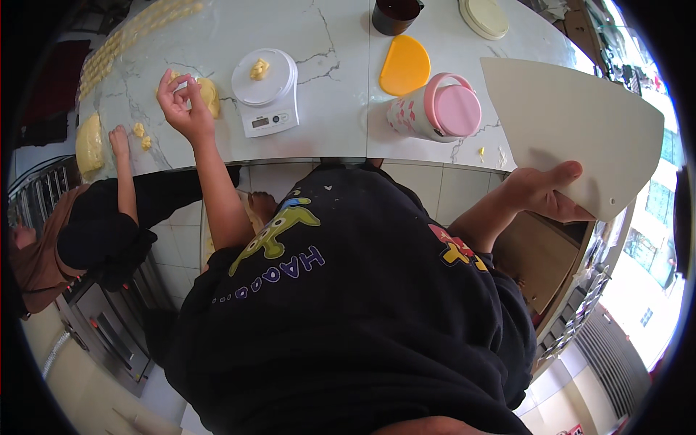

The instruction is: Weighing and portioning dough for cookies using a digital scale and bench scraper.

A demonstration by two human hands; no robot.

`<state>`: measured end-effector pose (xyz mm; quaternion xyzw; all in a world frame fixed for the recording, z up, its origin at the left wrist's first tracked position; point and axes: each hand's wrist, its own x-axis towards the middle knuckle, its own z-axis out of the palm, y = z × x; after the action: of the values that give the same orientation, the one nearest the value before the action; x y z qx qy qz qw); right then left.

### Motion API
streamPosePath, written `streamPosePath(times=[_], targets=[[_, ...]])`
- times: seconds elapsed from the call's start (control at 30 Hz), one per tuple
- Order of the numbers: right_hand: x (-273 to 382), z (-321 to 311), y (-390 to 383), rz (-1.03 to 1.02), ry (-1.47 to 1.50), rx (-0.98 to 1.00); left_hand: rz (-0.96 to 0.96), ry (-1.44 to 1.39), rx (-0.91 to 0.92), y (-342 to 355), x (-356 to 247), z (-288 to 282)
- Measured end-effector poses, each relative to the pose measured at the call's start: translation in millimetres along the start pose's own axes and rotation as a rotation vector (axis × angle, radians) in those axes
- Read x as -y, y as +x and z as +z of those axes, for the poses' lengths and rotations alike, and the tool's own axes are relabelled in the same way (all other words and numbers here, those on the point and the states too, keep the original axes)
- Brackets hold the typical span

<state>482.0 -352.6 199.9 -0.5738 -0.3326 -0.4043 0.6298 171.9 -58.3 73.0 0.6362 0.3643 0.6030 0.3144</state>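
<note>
My left hand [187, 109] is raised over the table, fingers loosely bent and apart, with nothing visible in them. A flattened piece of yellow dough [209, 98] lies just beside it, partly hidden by the hand. To its right stands a white digital kitchen scale [251, 92] with a small lump of yellow dough [259, 69] on its round platform. On the right, my right hand [547, 190] grips a large white flexible sheet [580, 123] by its lower edge. The thumb rests on the near face, and the sheet is held tilted beyond the table's right side.
A pink-lidded tumbler [417, 116], a yellow scraper [404, 65], a dark mug [395, 16] and a pale round lid [484, 18] stand across the table's right half. Rows of small dough pieces [130, 40] line the far left. Another person's hand [119, 139] rests beside a dough block [90, 143].
</note>
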Motion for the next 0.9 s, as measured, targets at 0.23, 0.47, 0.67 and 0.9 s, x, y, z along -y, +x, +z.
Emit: streamPosePath(times=[0.23,0.47,0.67,0.9], targets=[[-33,-15,12,0.047,0.046,0.047,-0.059,0.473,0.269,-29,1,26],[-75,-50,37,0.020,0.018,0.129,0.107,0.812,0.510,-41,42,51],[-72,-60,31,0.028,-0.124,0.046,0.075,0.587,0.167,49,71,48],[-60,-62,23,0.097,-0.084,0.020,-0.148,0.964,0.541,128,211,-36]])
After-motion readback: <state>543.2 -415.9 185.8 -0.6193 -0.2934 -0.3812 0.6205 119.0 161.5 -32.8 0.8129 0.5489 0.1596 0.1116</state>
